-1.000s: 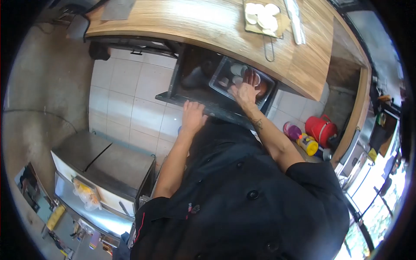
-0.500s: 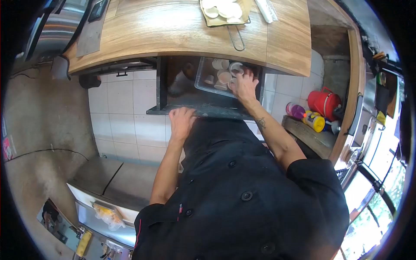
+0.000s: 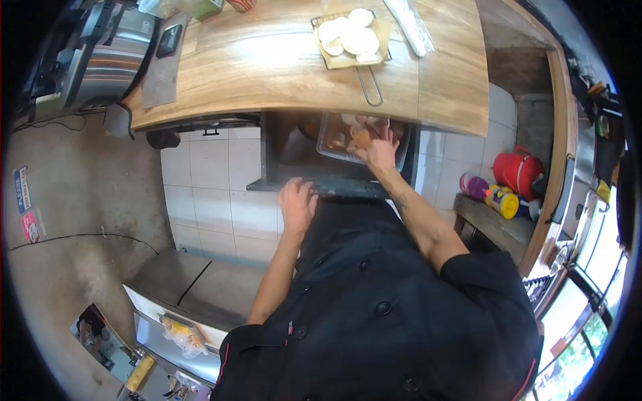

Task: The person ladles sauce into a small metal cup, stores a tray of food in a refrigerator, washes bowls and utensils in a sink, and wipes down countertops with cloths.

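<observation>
A clear plastic container (image 3: 324,144) holding several small pale cups (image 3: 362,138) sits inside the open drawer (image 3: 284,144), toward its right side. My right hand (image 3: 379,152) reaches into this container, its fingers spread over the cups. The thumb is close beside one brownish cup; no cup is seen lifted. My left hand (image 3: 298,204) has its fingers hooked over the top edge of the dark drawer front (image 3: 348,188). The countertop partly hides the back of the drawer and the container's far end.
On the wooden counter (image 3: 254,67) above are a wire basket (image 3: 328,63) with white round pieces on brown paper, a plastic-wrapped bundle (image 3: 409,27) and a phone (image 3: 170,40). To the right, a red jug (image 3: 518,172) and bottles (image 3: 501,200) stand on a low ledge.
The view has shifted, showing more of the counter. My right hand has moved a little left over the cups. My left hand stays at the drawer front.
</observation>
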A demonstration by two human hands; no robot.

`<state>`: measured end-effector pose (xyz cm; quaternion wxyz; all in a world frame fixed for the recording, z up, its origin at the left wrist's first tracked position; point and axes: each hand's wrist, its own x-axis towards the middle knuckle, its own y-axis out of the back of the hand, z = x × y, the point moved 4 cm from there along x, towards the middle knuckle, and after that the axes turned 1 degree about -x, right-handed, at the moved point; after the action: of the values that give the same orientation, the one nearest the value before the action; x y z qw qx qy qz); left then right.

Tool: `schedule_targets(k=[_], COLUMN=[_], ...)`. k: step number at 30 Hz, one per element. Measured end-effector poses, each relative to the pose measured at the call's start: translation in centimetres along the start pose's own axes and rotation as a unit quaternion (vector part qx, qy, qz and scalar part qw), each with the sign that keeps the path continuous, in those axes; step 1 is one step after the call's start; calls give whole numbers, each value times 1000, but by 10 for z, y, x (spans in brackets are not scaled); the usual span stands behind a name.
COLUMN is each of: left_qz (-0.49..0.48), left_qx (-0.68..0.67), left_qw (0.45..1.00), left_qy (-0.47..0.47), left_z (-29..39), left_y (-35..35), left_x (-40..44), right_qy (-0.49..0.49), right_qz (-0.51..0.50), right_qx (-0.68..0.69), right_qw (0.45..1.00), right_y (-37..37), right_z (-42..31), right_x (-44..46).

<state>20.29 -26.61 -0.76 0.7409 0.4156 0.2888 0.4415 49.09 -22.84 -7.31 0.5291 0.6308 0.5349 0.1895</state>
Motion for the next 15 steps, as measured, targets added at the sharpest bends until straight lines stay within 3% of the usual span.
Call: schedule_targets(k=[3,8,10,14,15], left_qz=[38,23,-25,-5,-6], left_qx=[-1,9,-16,-63,-65], left_qw=[997,997,996,996,997], left_qy=[73,78,82,60,51], left_z=[-7,-15,-16,5,12], left_y=[4,-2,-5,3,5], left_x=[-5,6,16,48,57], right_qy=[64,56,7,22,-1], right_qz=[16,25,-28,18,-63], right_qx=[67,79,111,106,106], right_qw=[996,995,993,994,992], right_y=[4,10,25,27,28], right_z=[12,23,14,15,16], right_x=[-15,-19,-13,-7,-7])
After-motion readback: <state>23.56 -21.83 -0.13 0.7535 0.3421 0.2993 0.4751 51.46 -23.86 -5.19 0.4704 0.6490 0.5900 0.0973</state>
